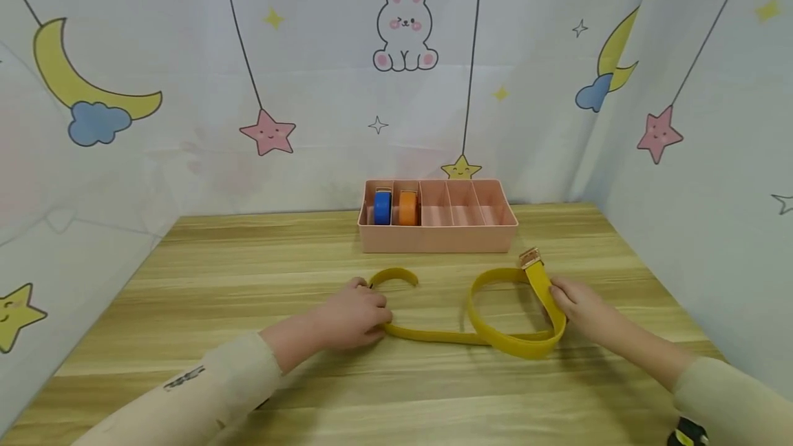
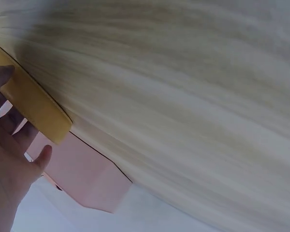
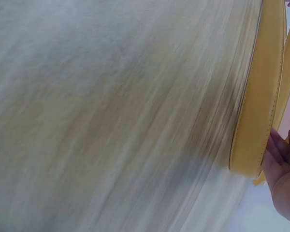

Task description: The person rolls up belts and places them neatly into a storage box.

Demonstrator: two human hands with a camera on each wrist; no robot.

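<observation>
Grips a long yellow belt (image 1: 446, 337) near its curled end (image 1: 399, 273) with the left hand (image 1: 354, 315) bent round it. Pinches it with the right hand (image 1: 579, 305) just below the gold buckle (image 1: 531, 259), at a big round loop (image 1: 523, 347). Has the belt on the wooden table (image 1: 260, 260), in front of a pink box (image 1: 436, 239) with a blue roll (image 1: 383, 209) and an orange roll (image 1: 407, 209) side by side in its left part.

Left hand (image 1: 353, 315) and right hand (image 1: 581, 307) both grip, well apart.
</observation>
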